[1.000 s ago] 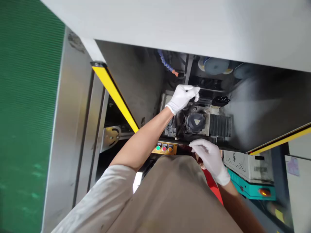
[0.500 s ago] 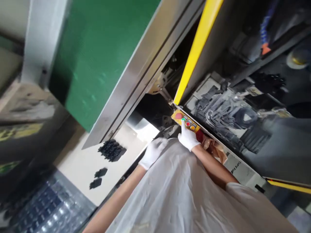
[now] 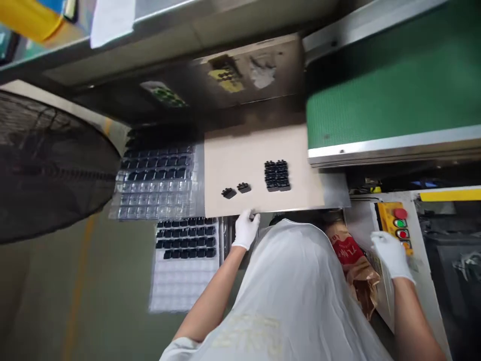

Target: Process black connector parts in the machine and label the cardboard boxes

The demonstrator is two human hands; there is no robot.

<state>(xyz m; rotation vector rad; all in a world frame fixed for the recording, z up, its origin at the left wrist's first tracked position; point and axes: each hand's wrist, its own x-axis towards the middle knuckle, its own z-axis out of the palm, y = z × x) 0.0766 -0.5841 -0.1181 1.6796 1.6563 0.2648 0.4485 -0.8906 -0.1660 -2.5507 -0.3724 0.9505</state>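
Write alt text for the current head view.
Gloved left hand at the near edge of a pale work surface bearing small black parts; gloved right hand beside a yellow button panel. Part-filled trays lie left.

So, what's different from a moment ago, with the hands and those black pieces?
The right hand has come off the green button and is beside the panel. The left hand has moved left, to the table edge near the two loose black pieces. Those and the grouped ones look unmoved.
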